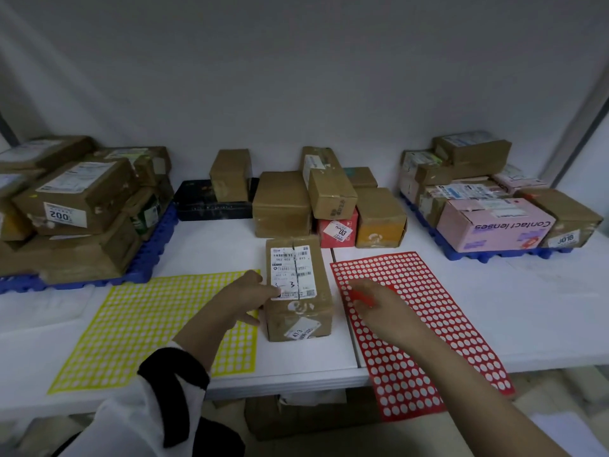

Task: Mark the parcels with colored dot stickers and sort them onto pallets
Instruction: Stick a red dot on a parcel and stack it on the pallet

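- The marking step is in hand: one brown parcel lies on the white table, near its front edge, between the yellow sticker sheet and the red sticker sheet.
- The left grip holds the parcel's left upper edge, with one fingertip on the white shipping label.
- The right grip hovers over the red sheet and pinches a small red piece, most likely a red dot sticker. Blur hides its shape.
- No dot shows on the parcel, so I judge it unmarked.
- The next move calls for a short carry leftward to press the dot on the parcel's top, on bare cardboard or a label margin rather than over the barcodes, while the left grip steadies the box.
- After that comes sorting. The left pallet and the right pallet are both stacked high, so the parcel needs a flat spot on top or at an edge.
- Unsorted parcels stand just behind the parcel, so there is little room that way. Open table lies in front of each pallet.
- The red sheet overhangs the table's front edge and covers the seam between the table halves. A brushing sleeve could drag it off.
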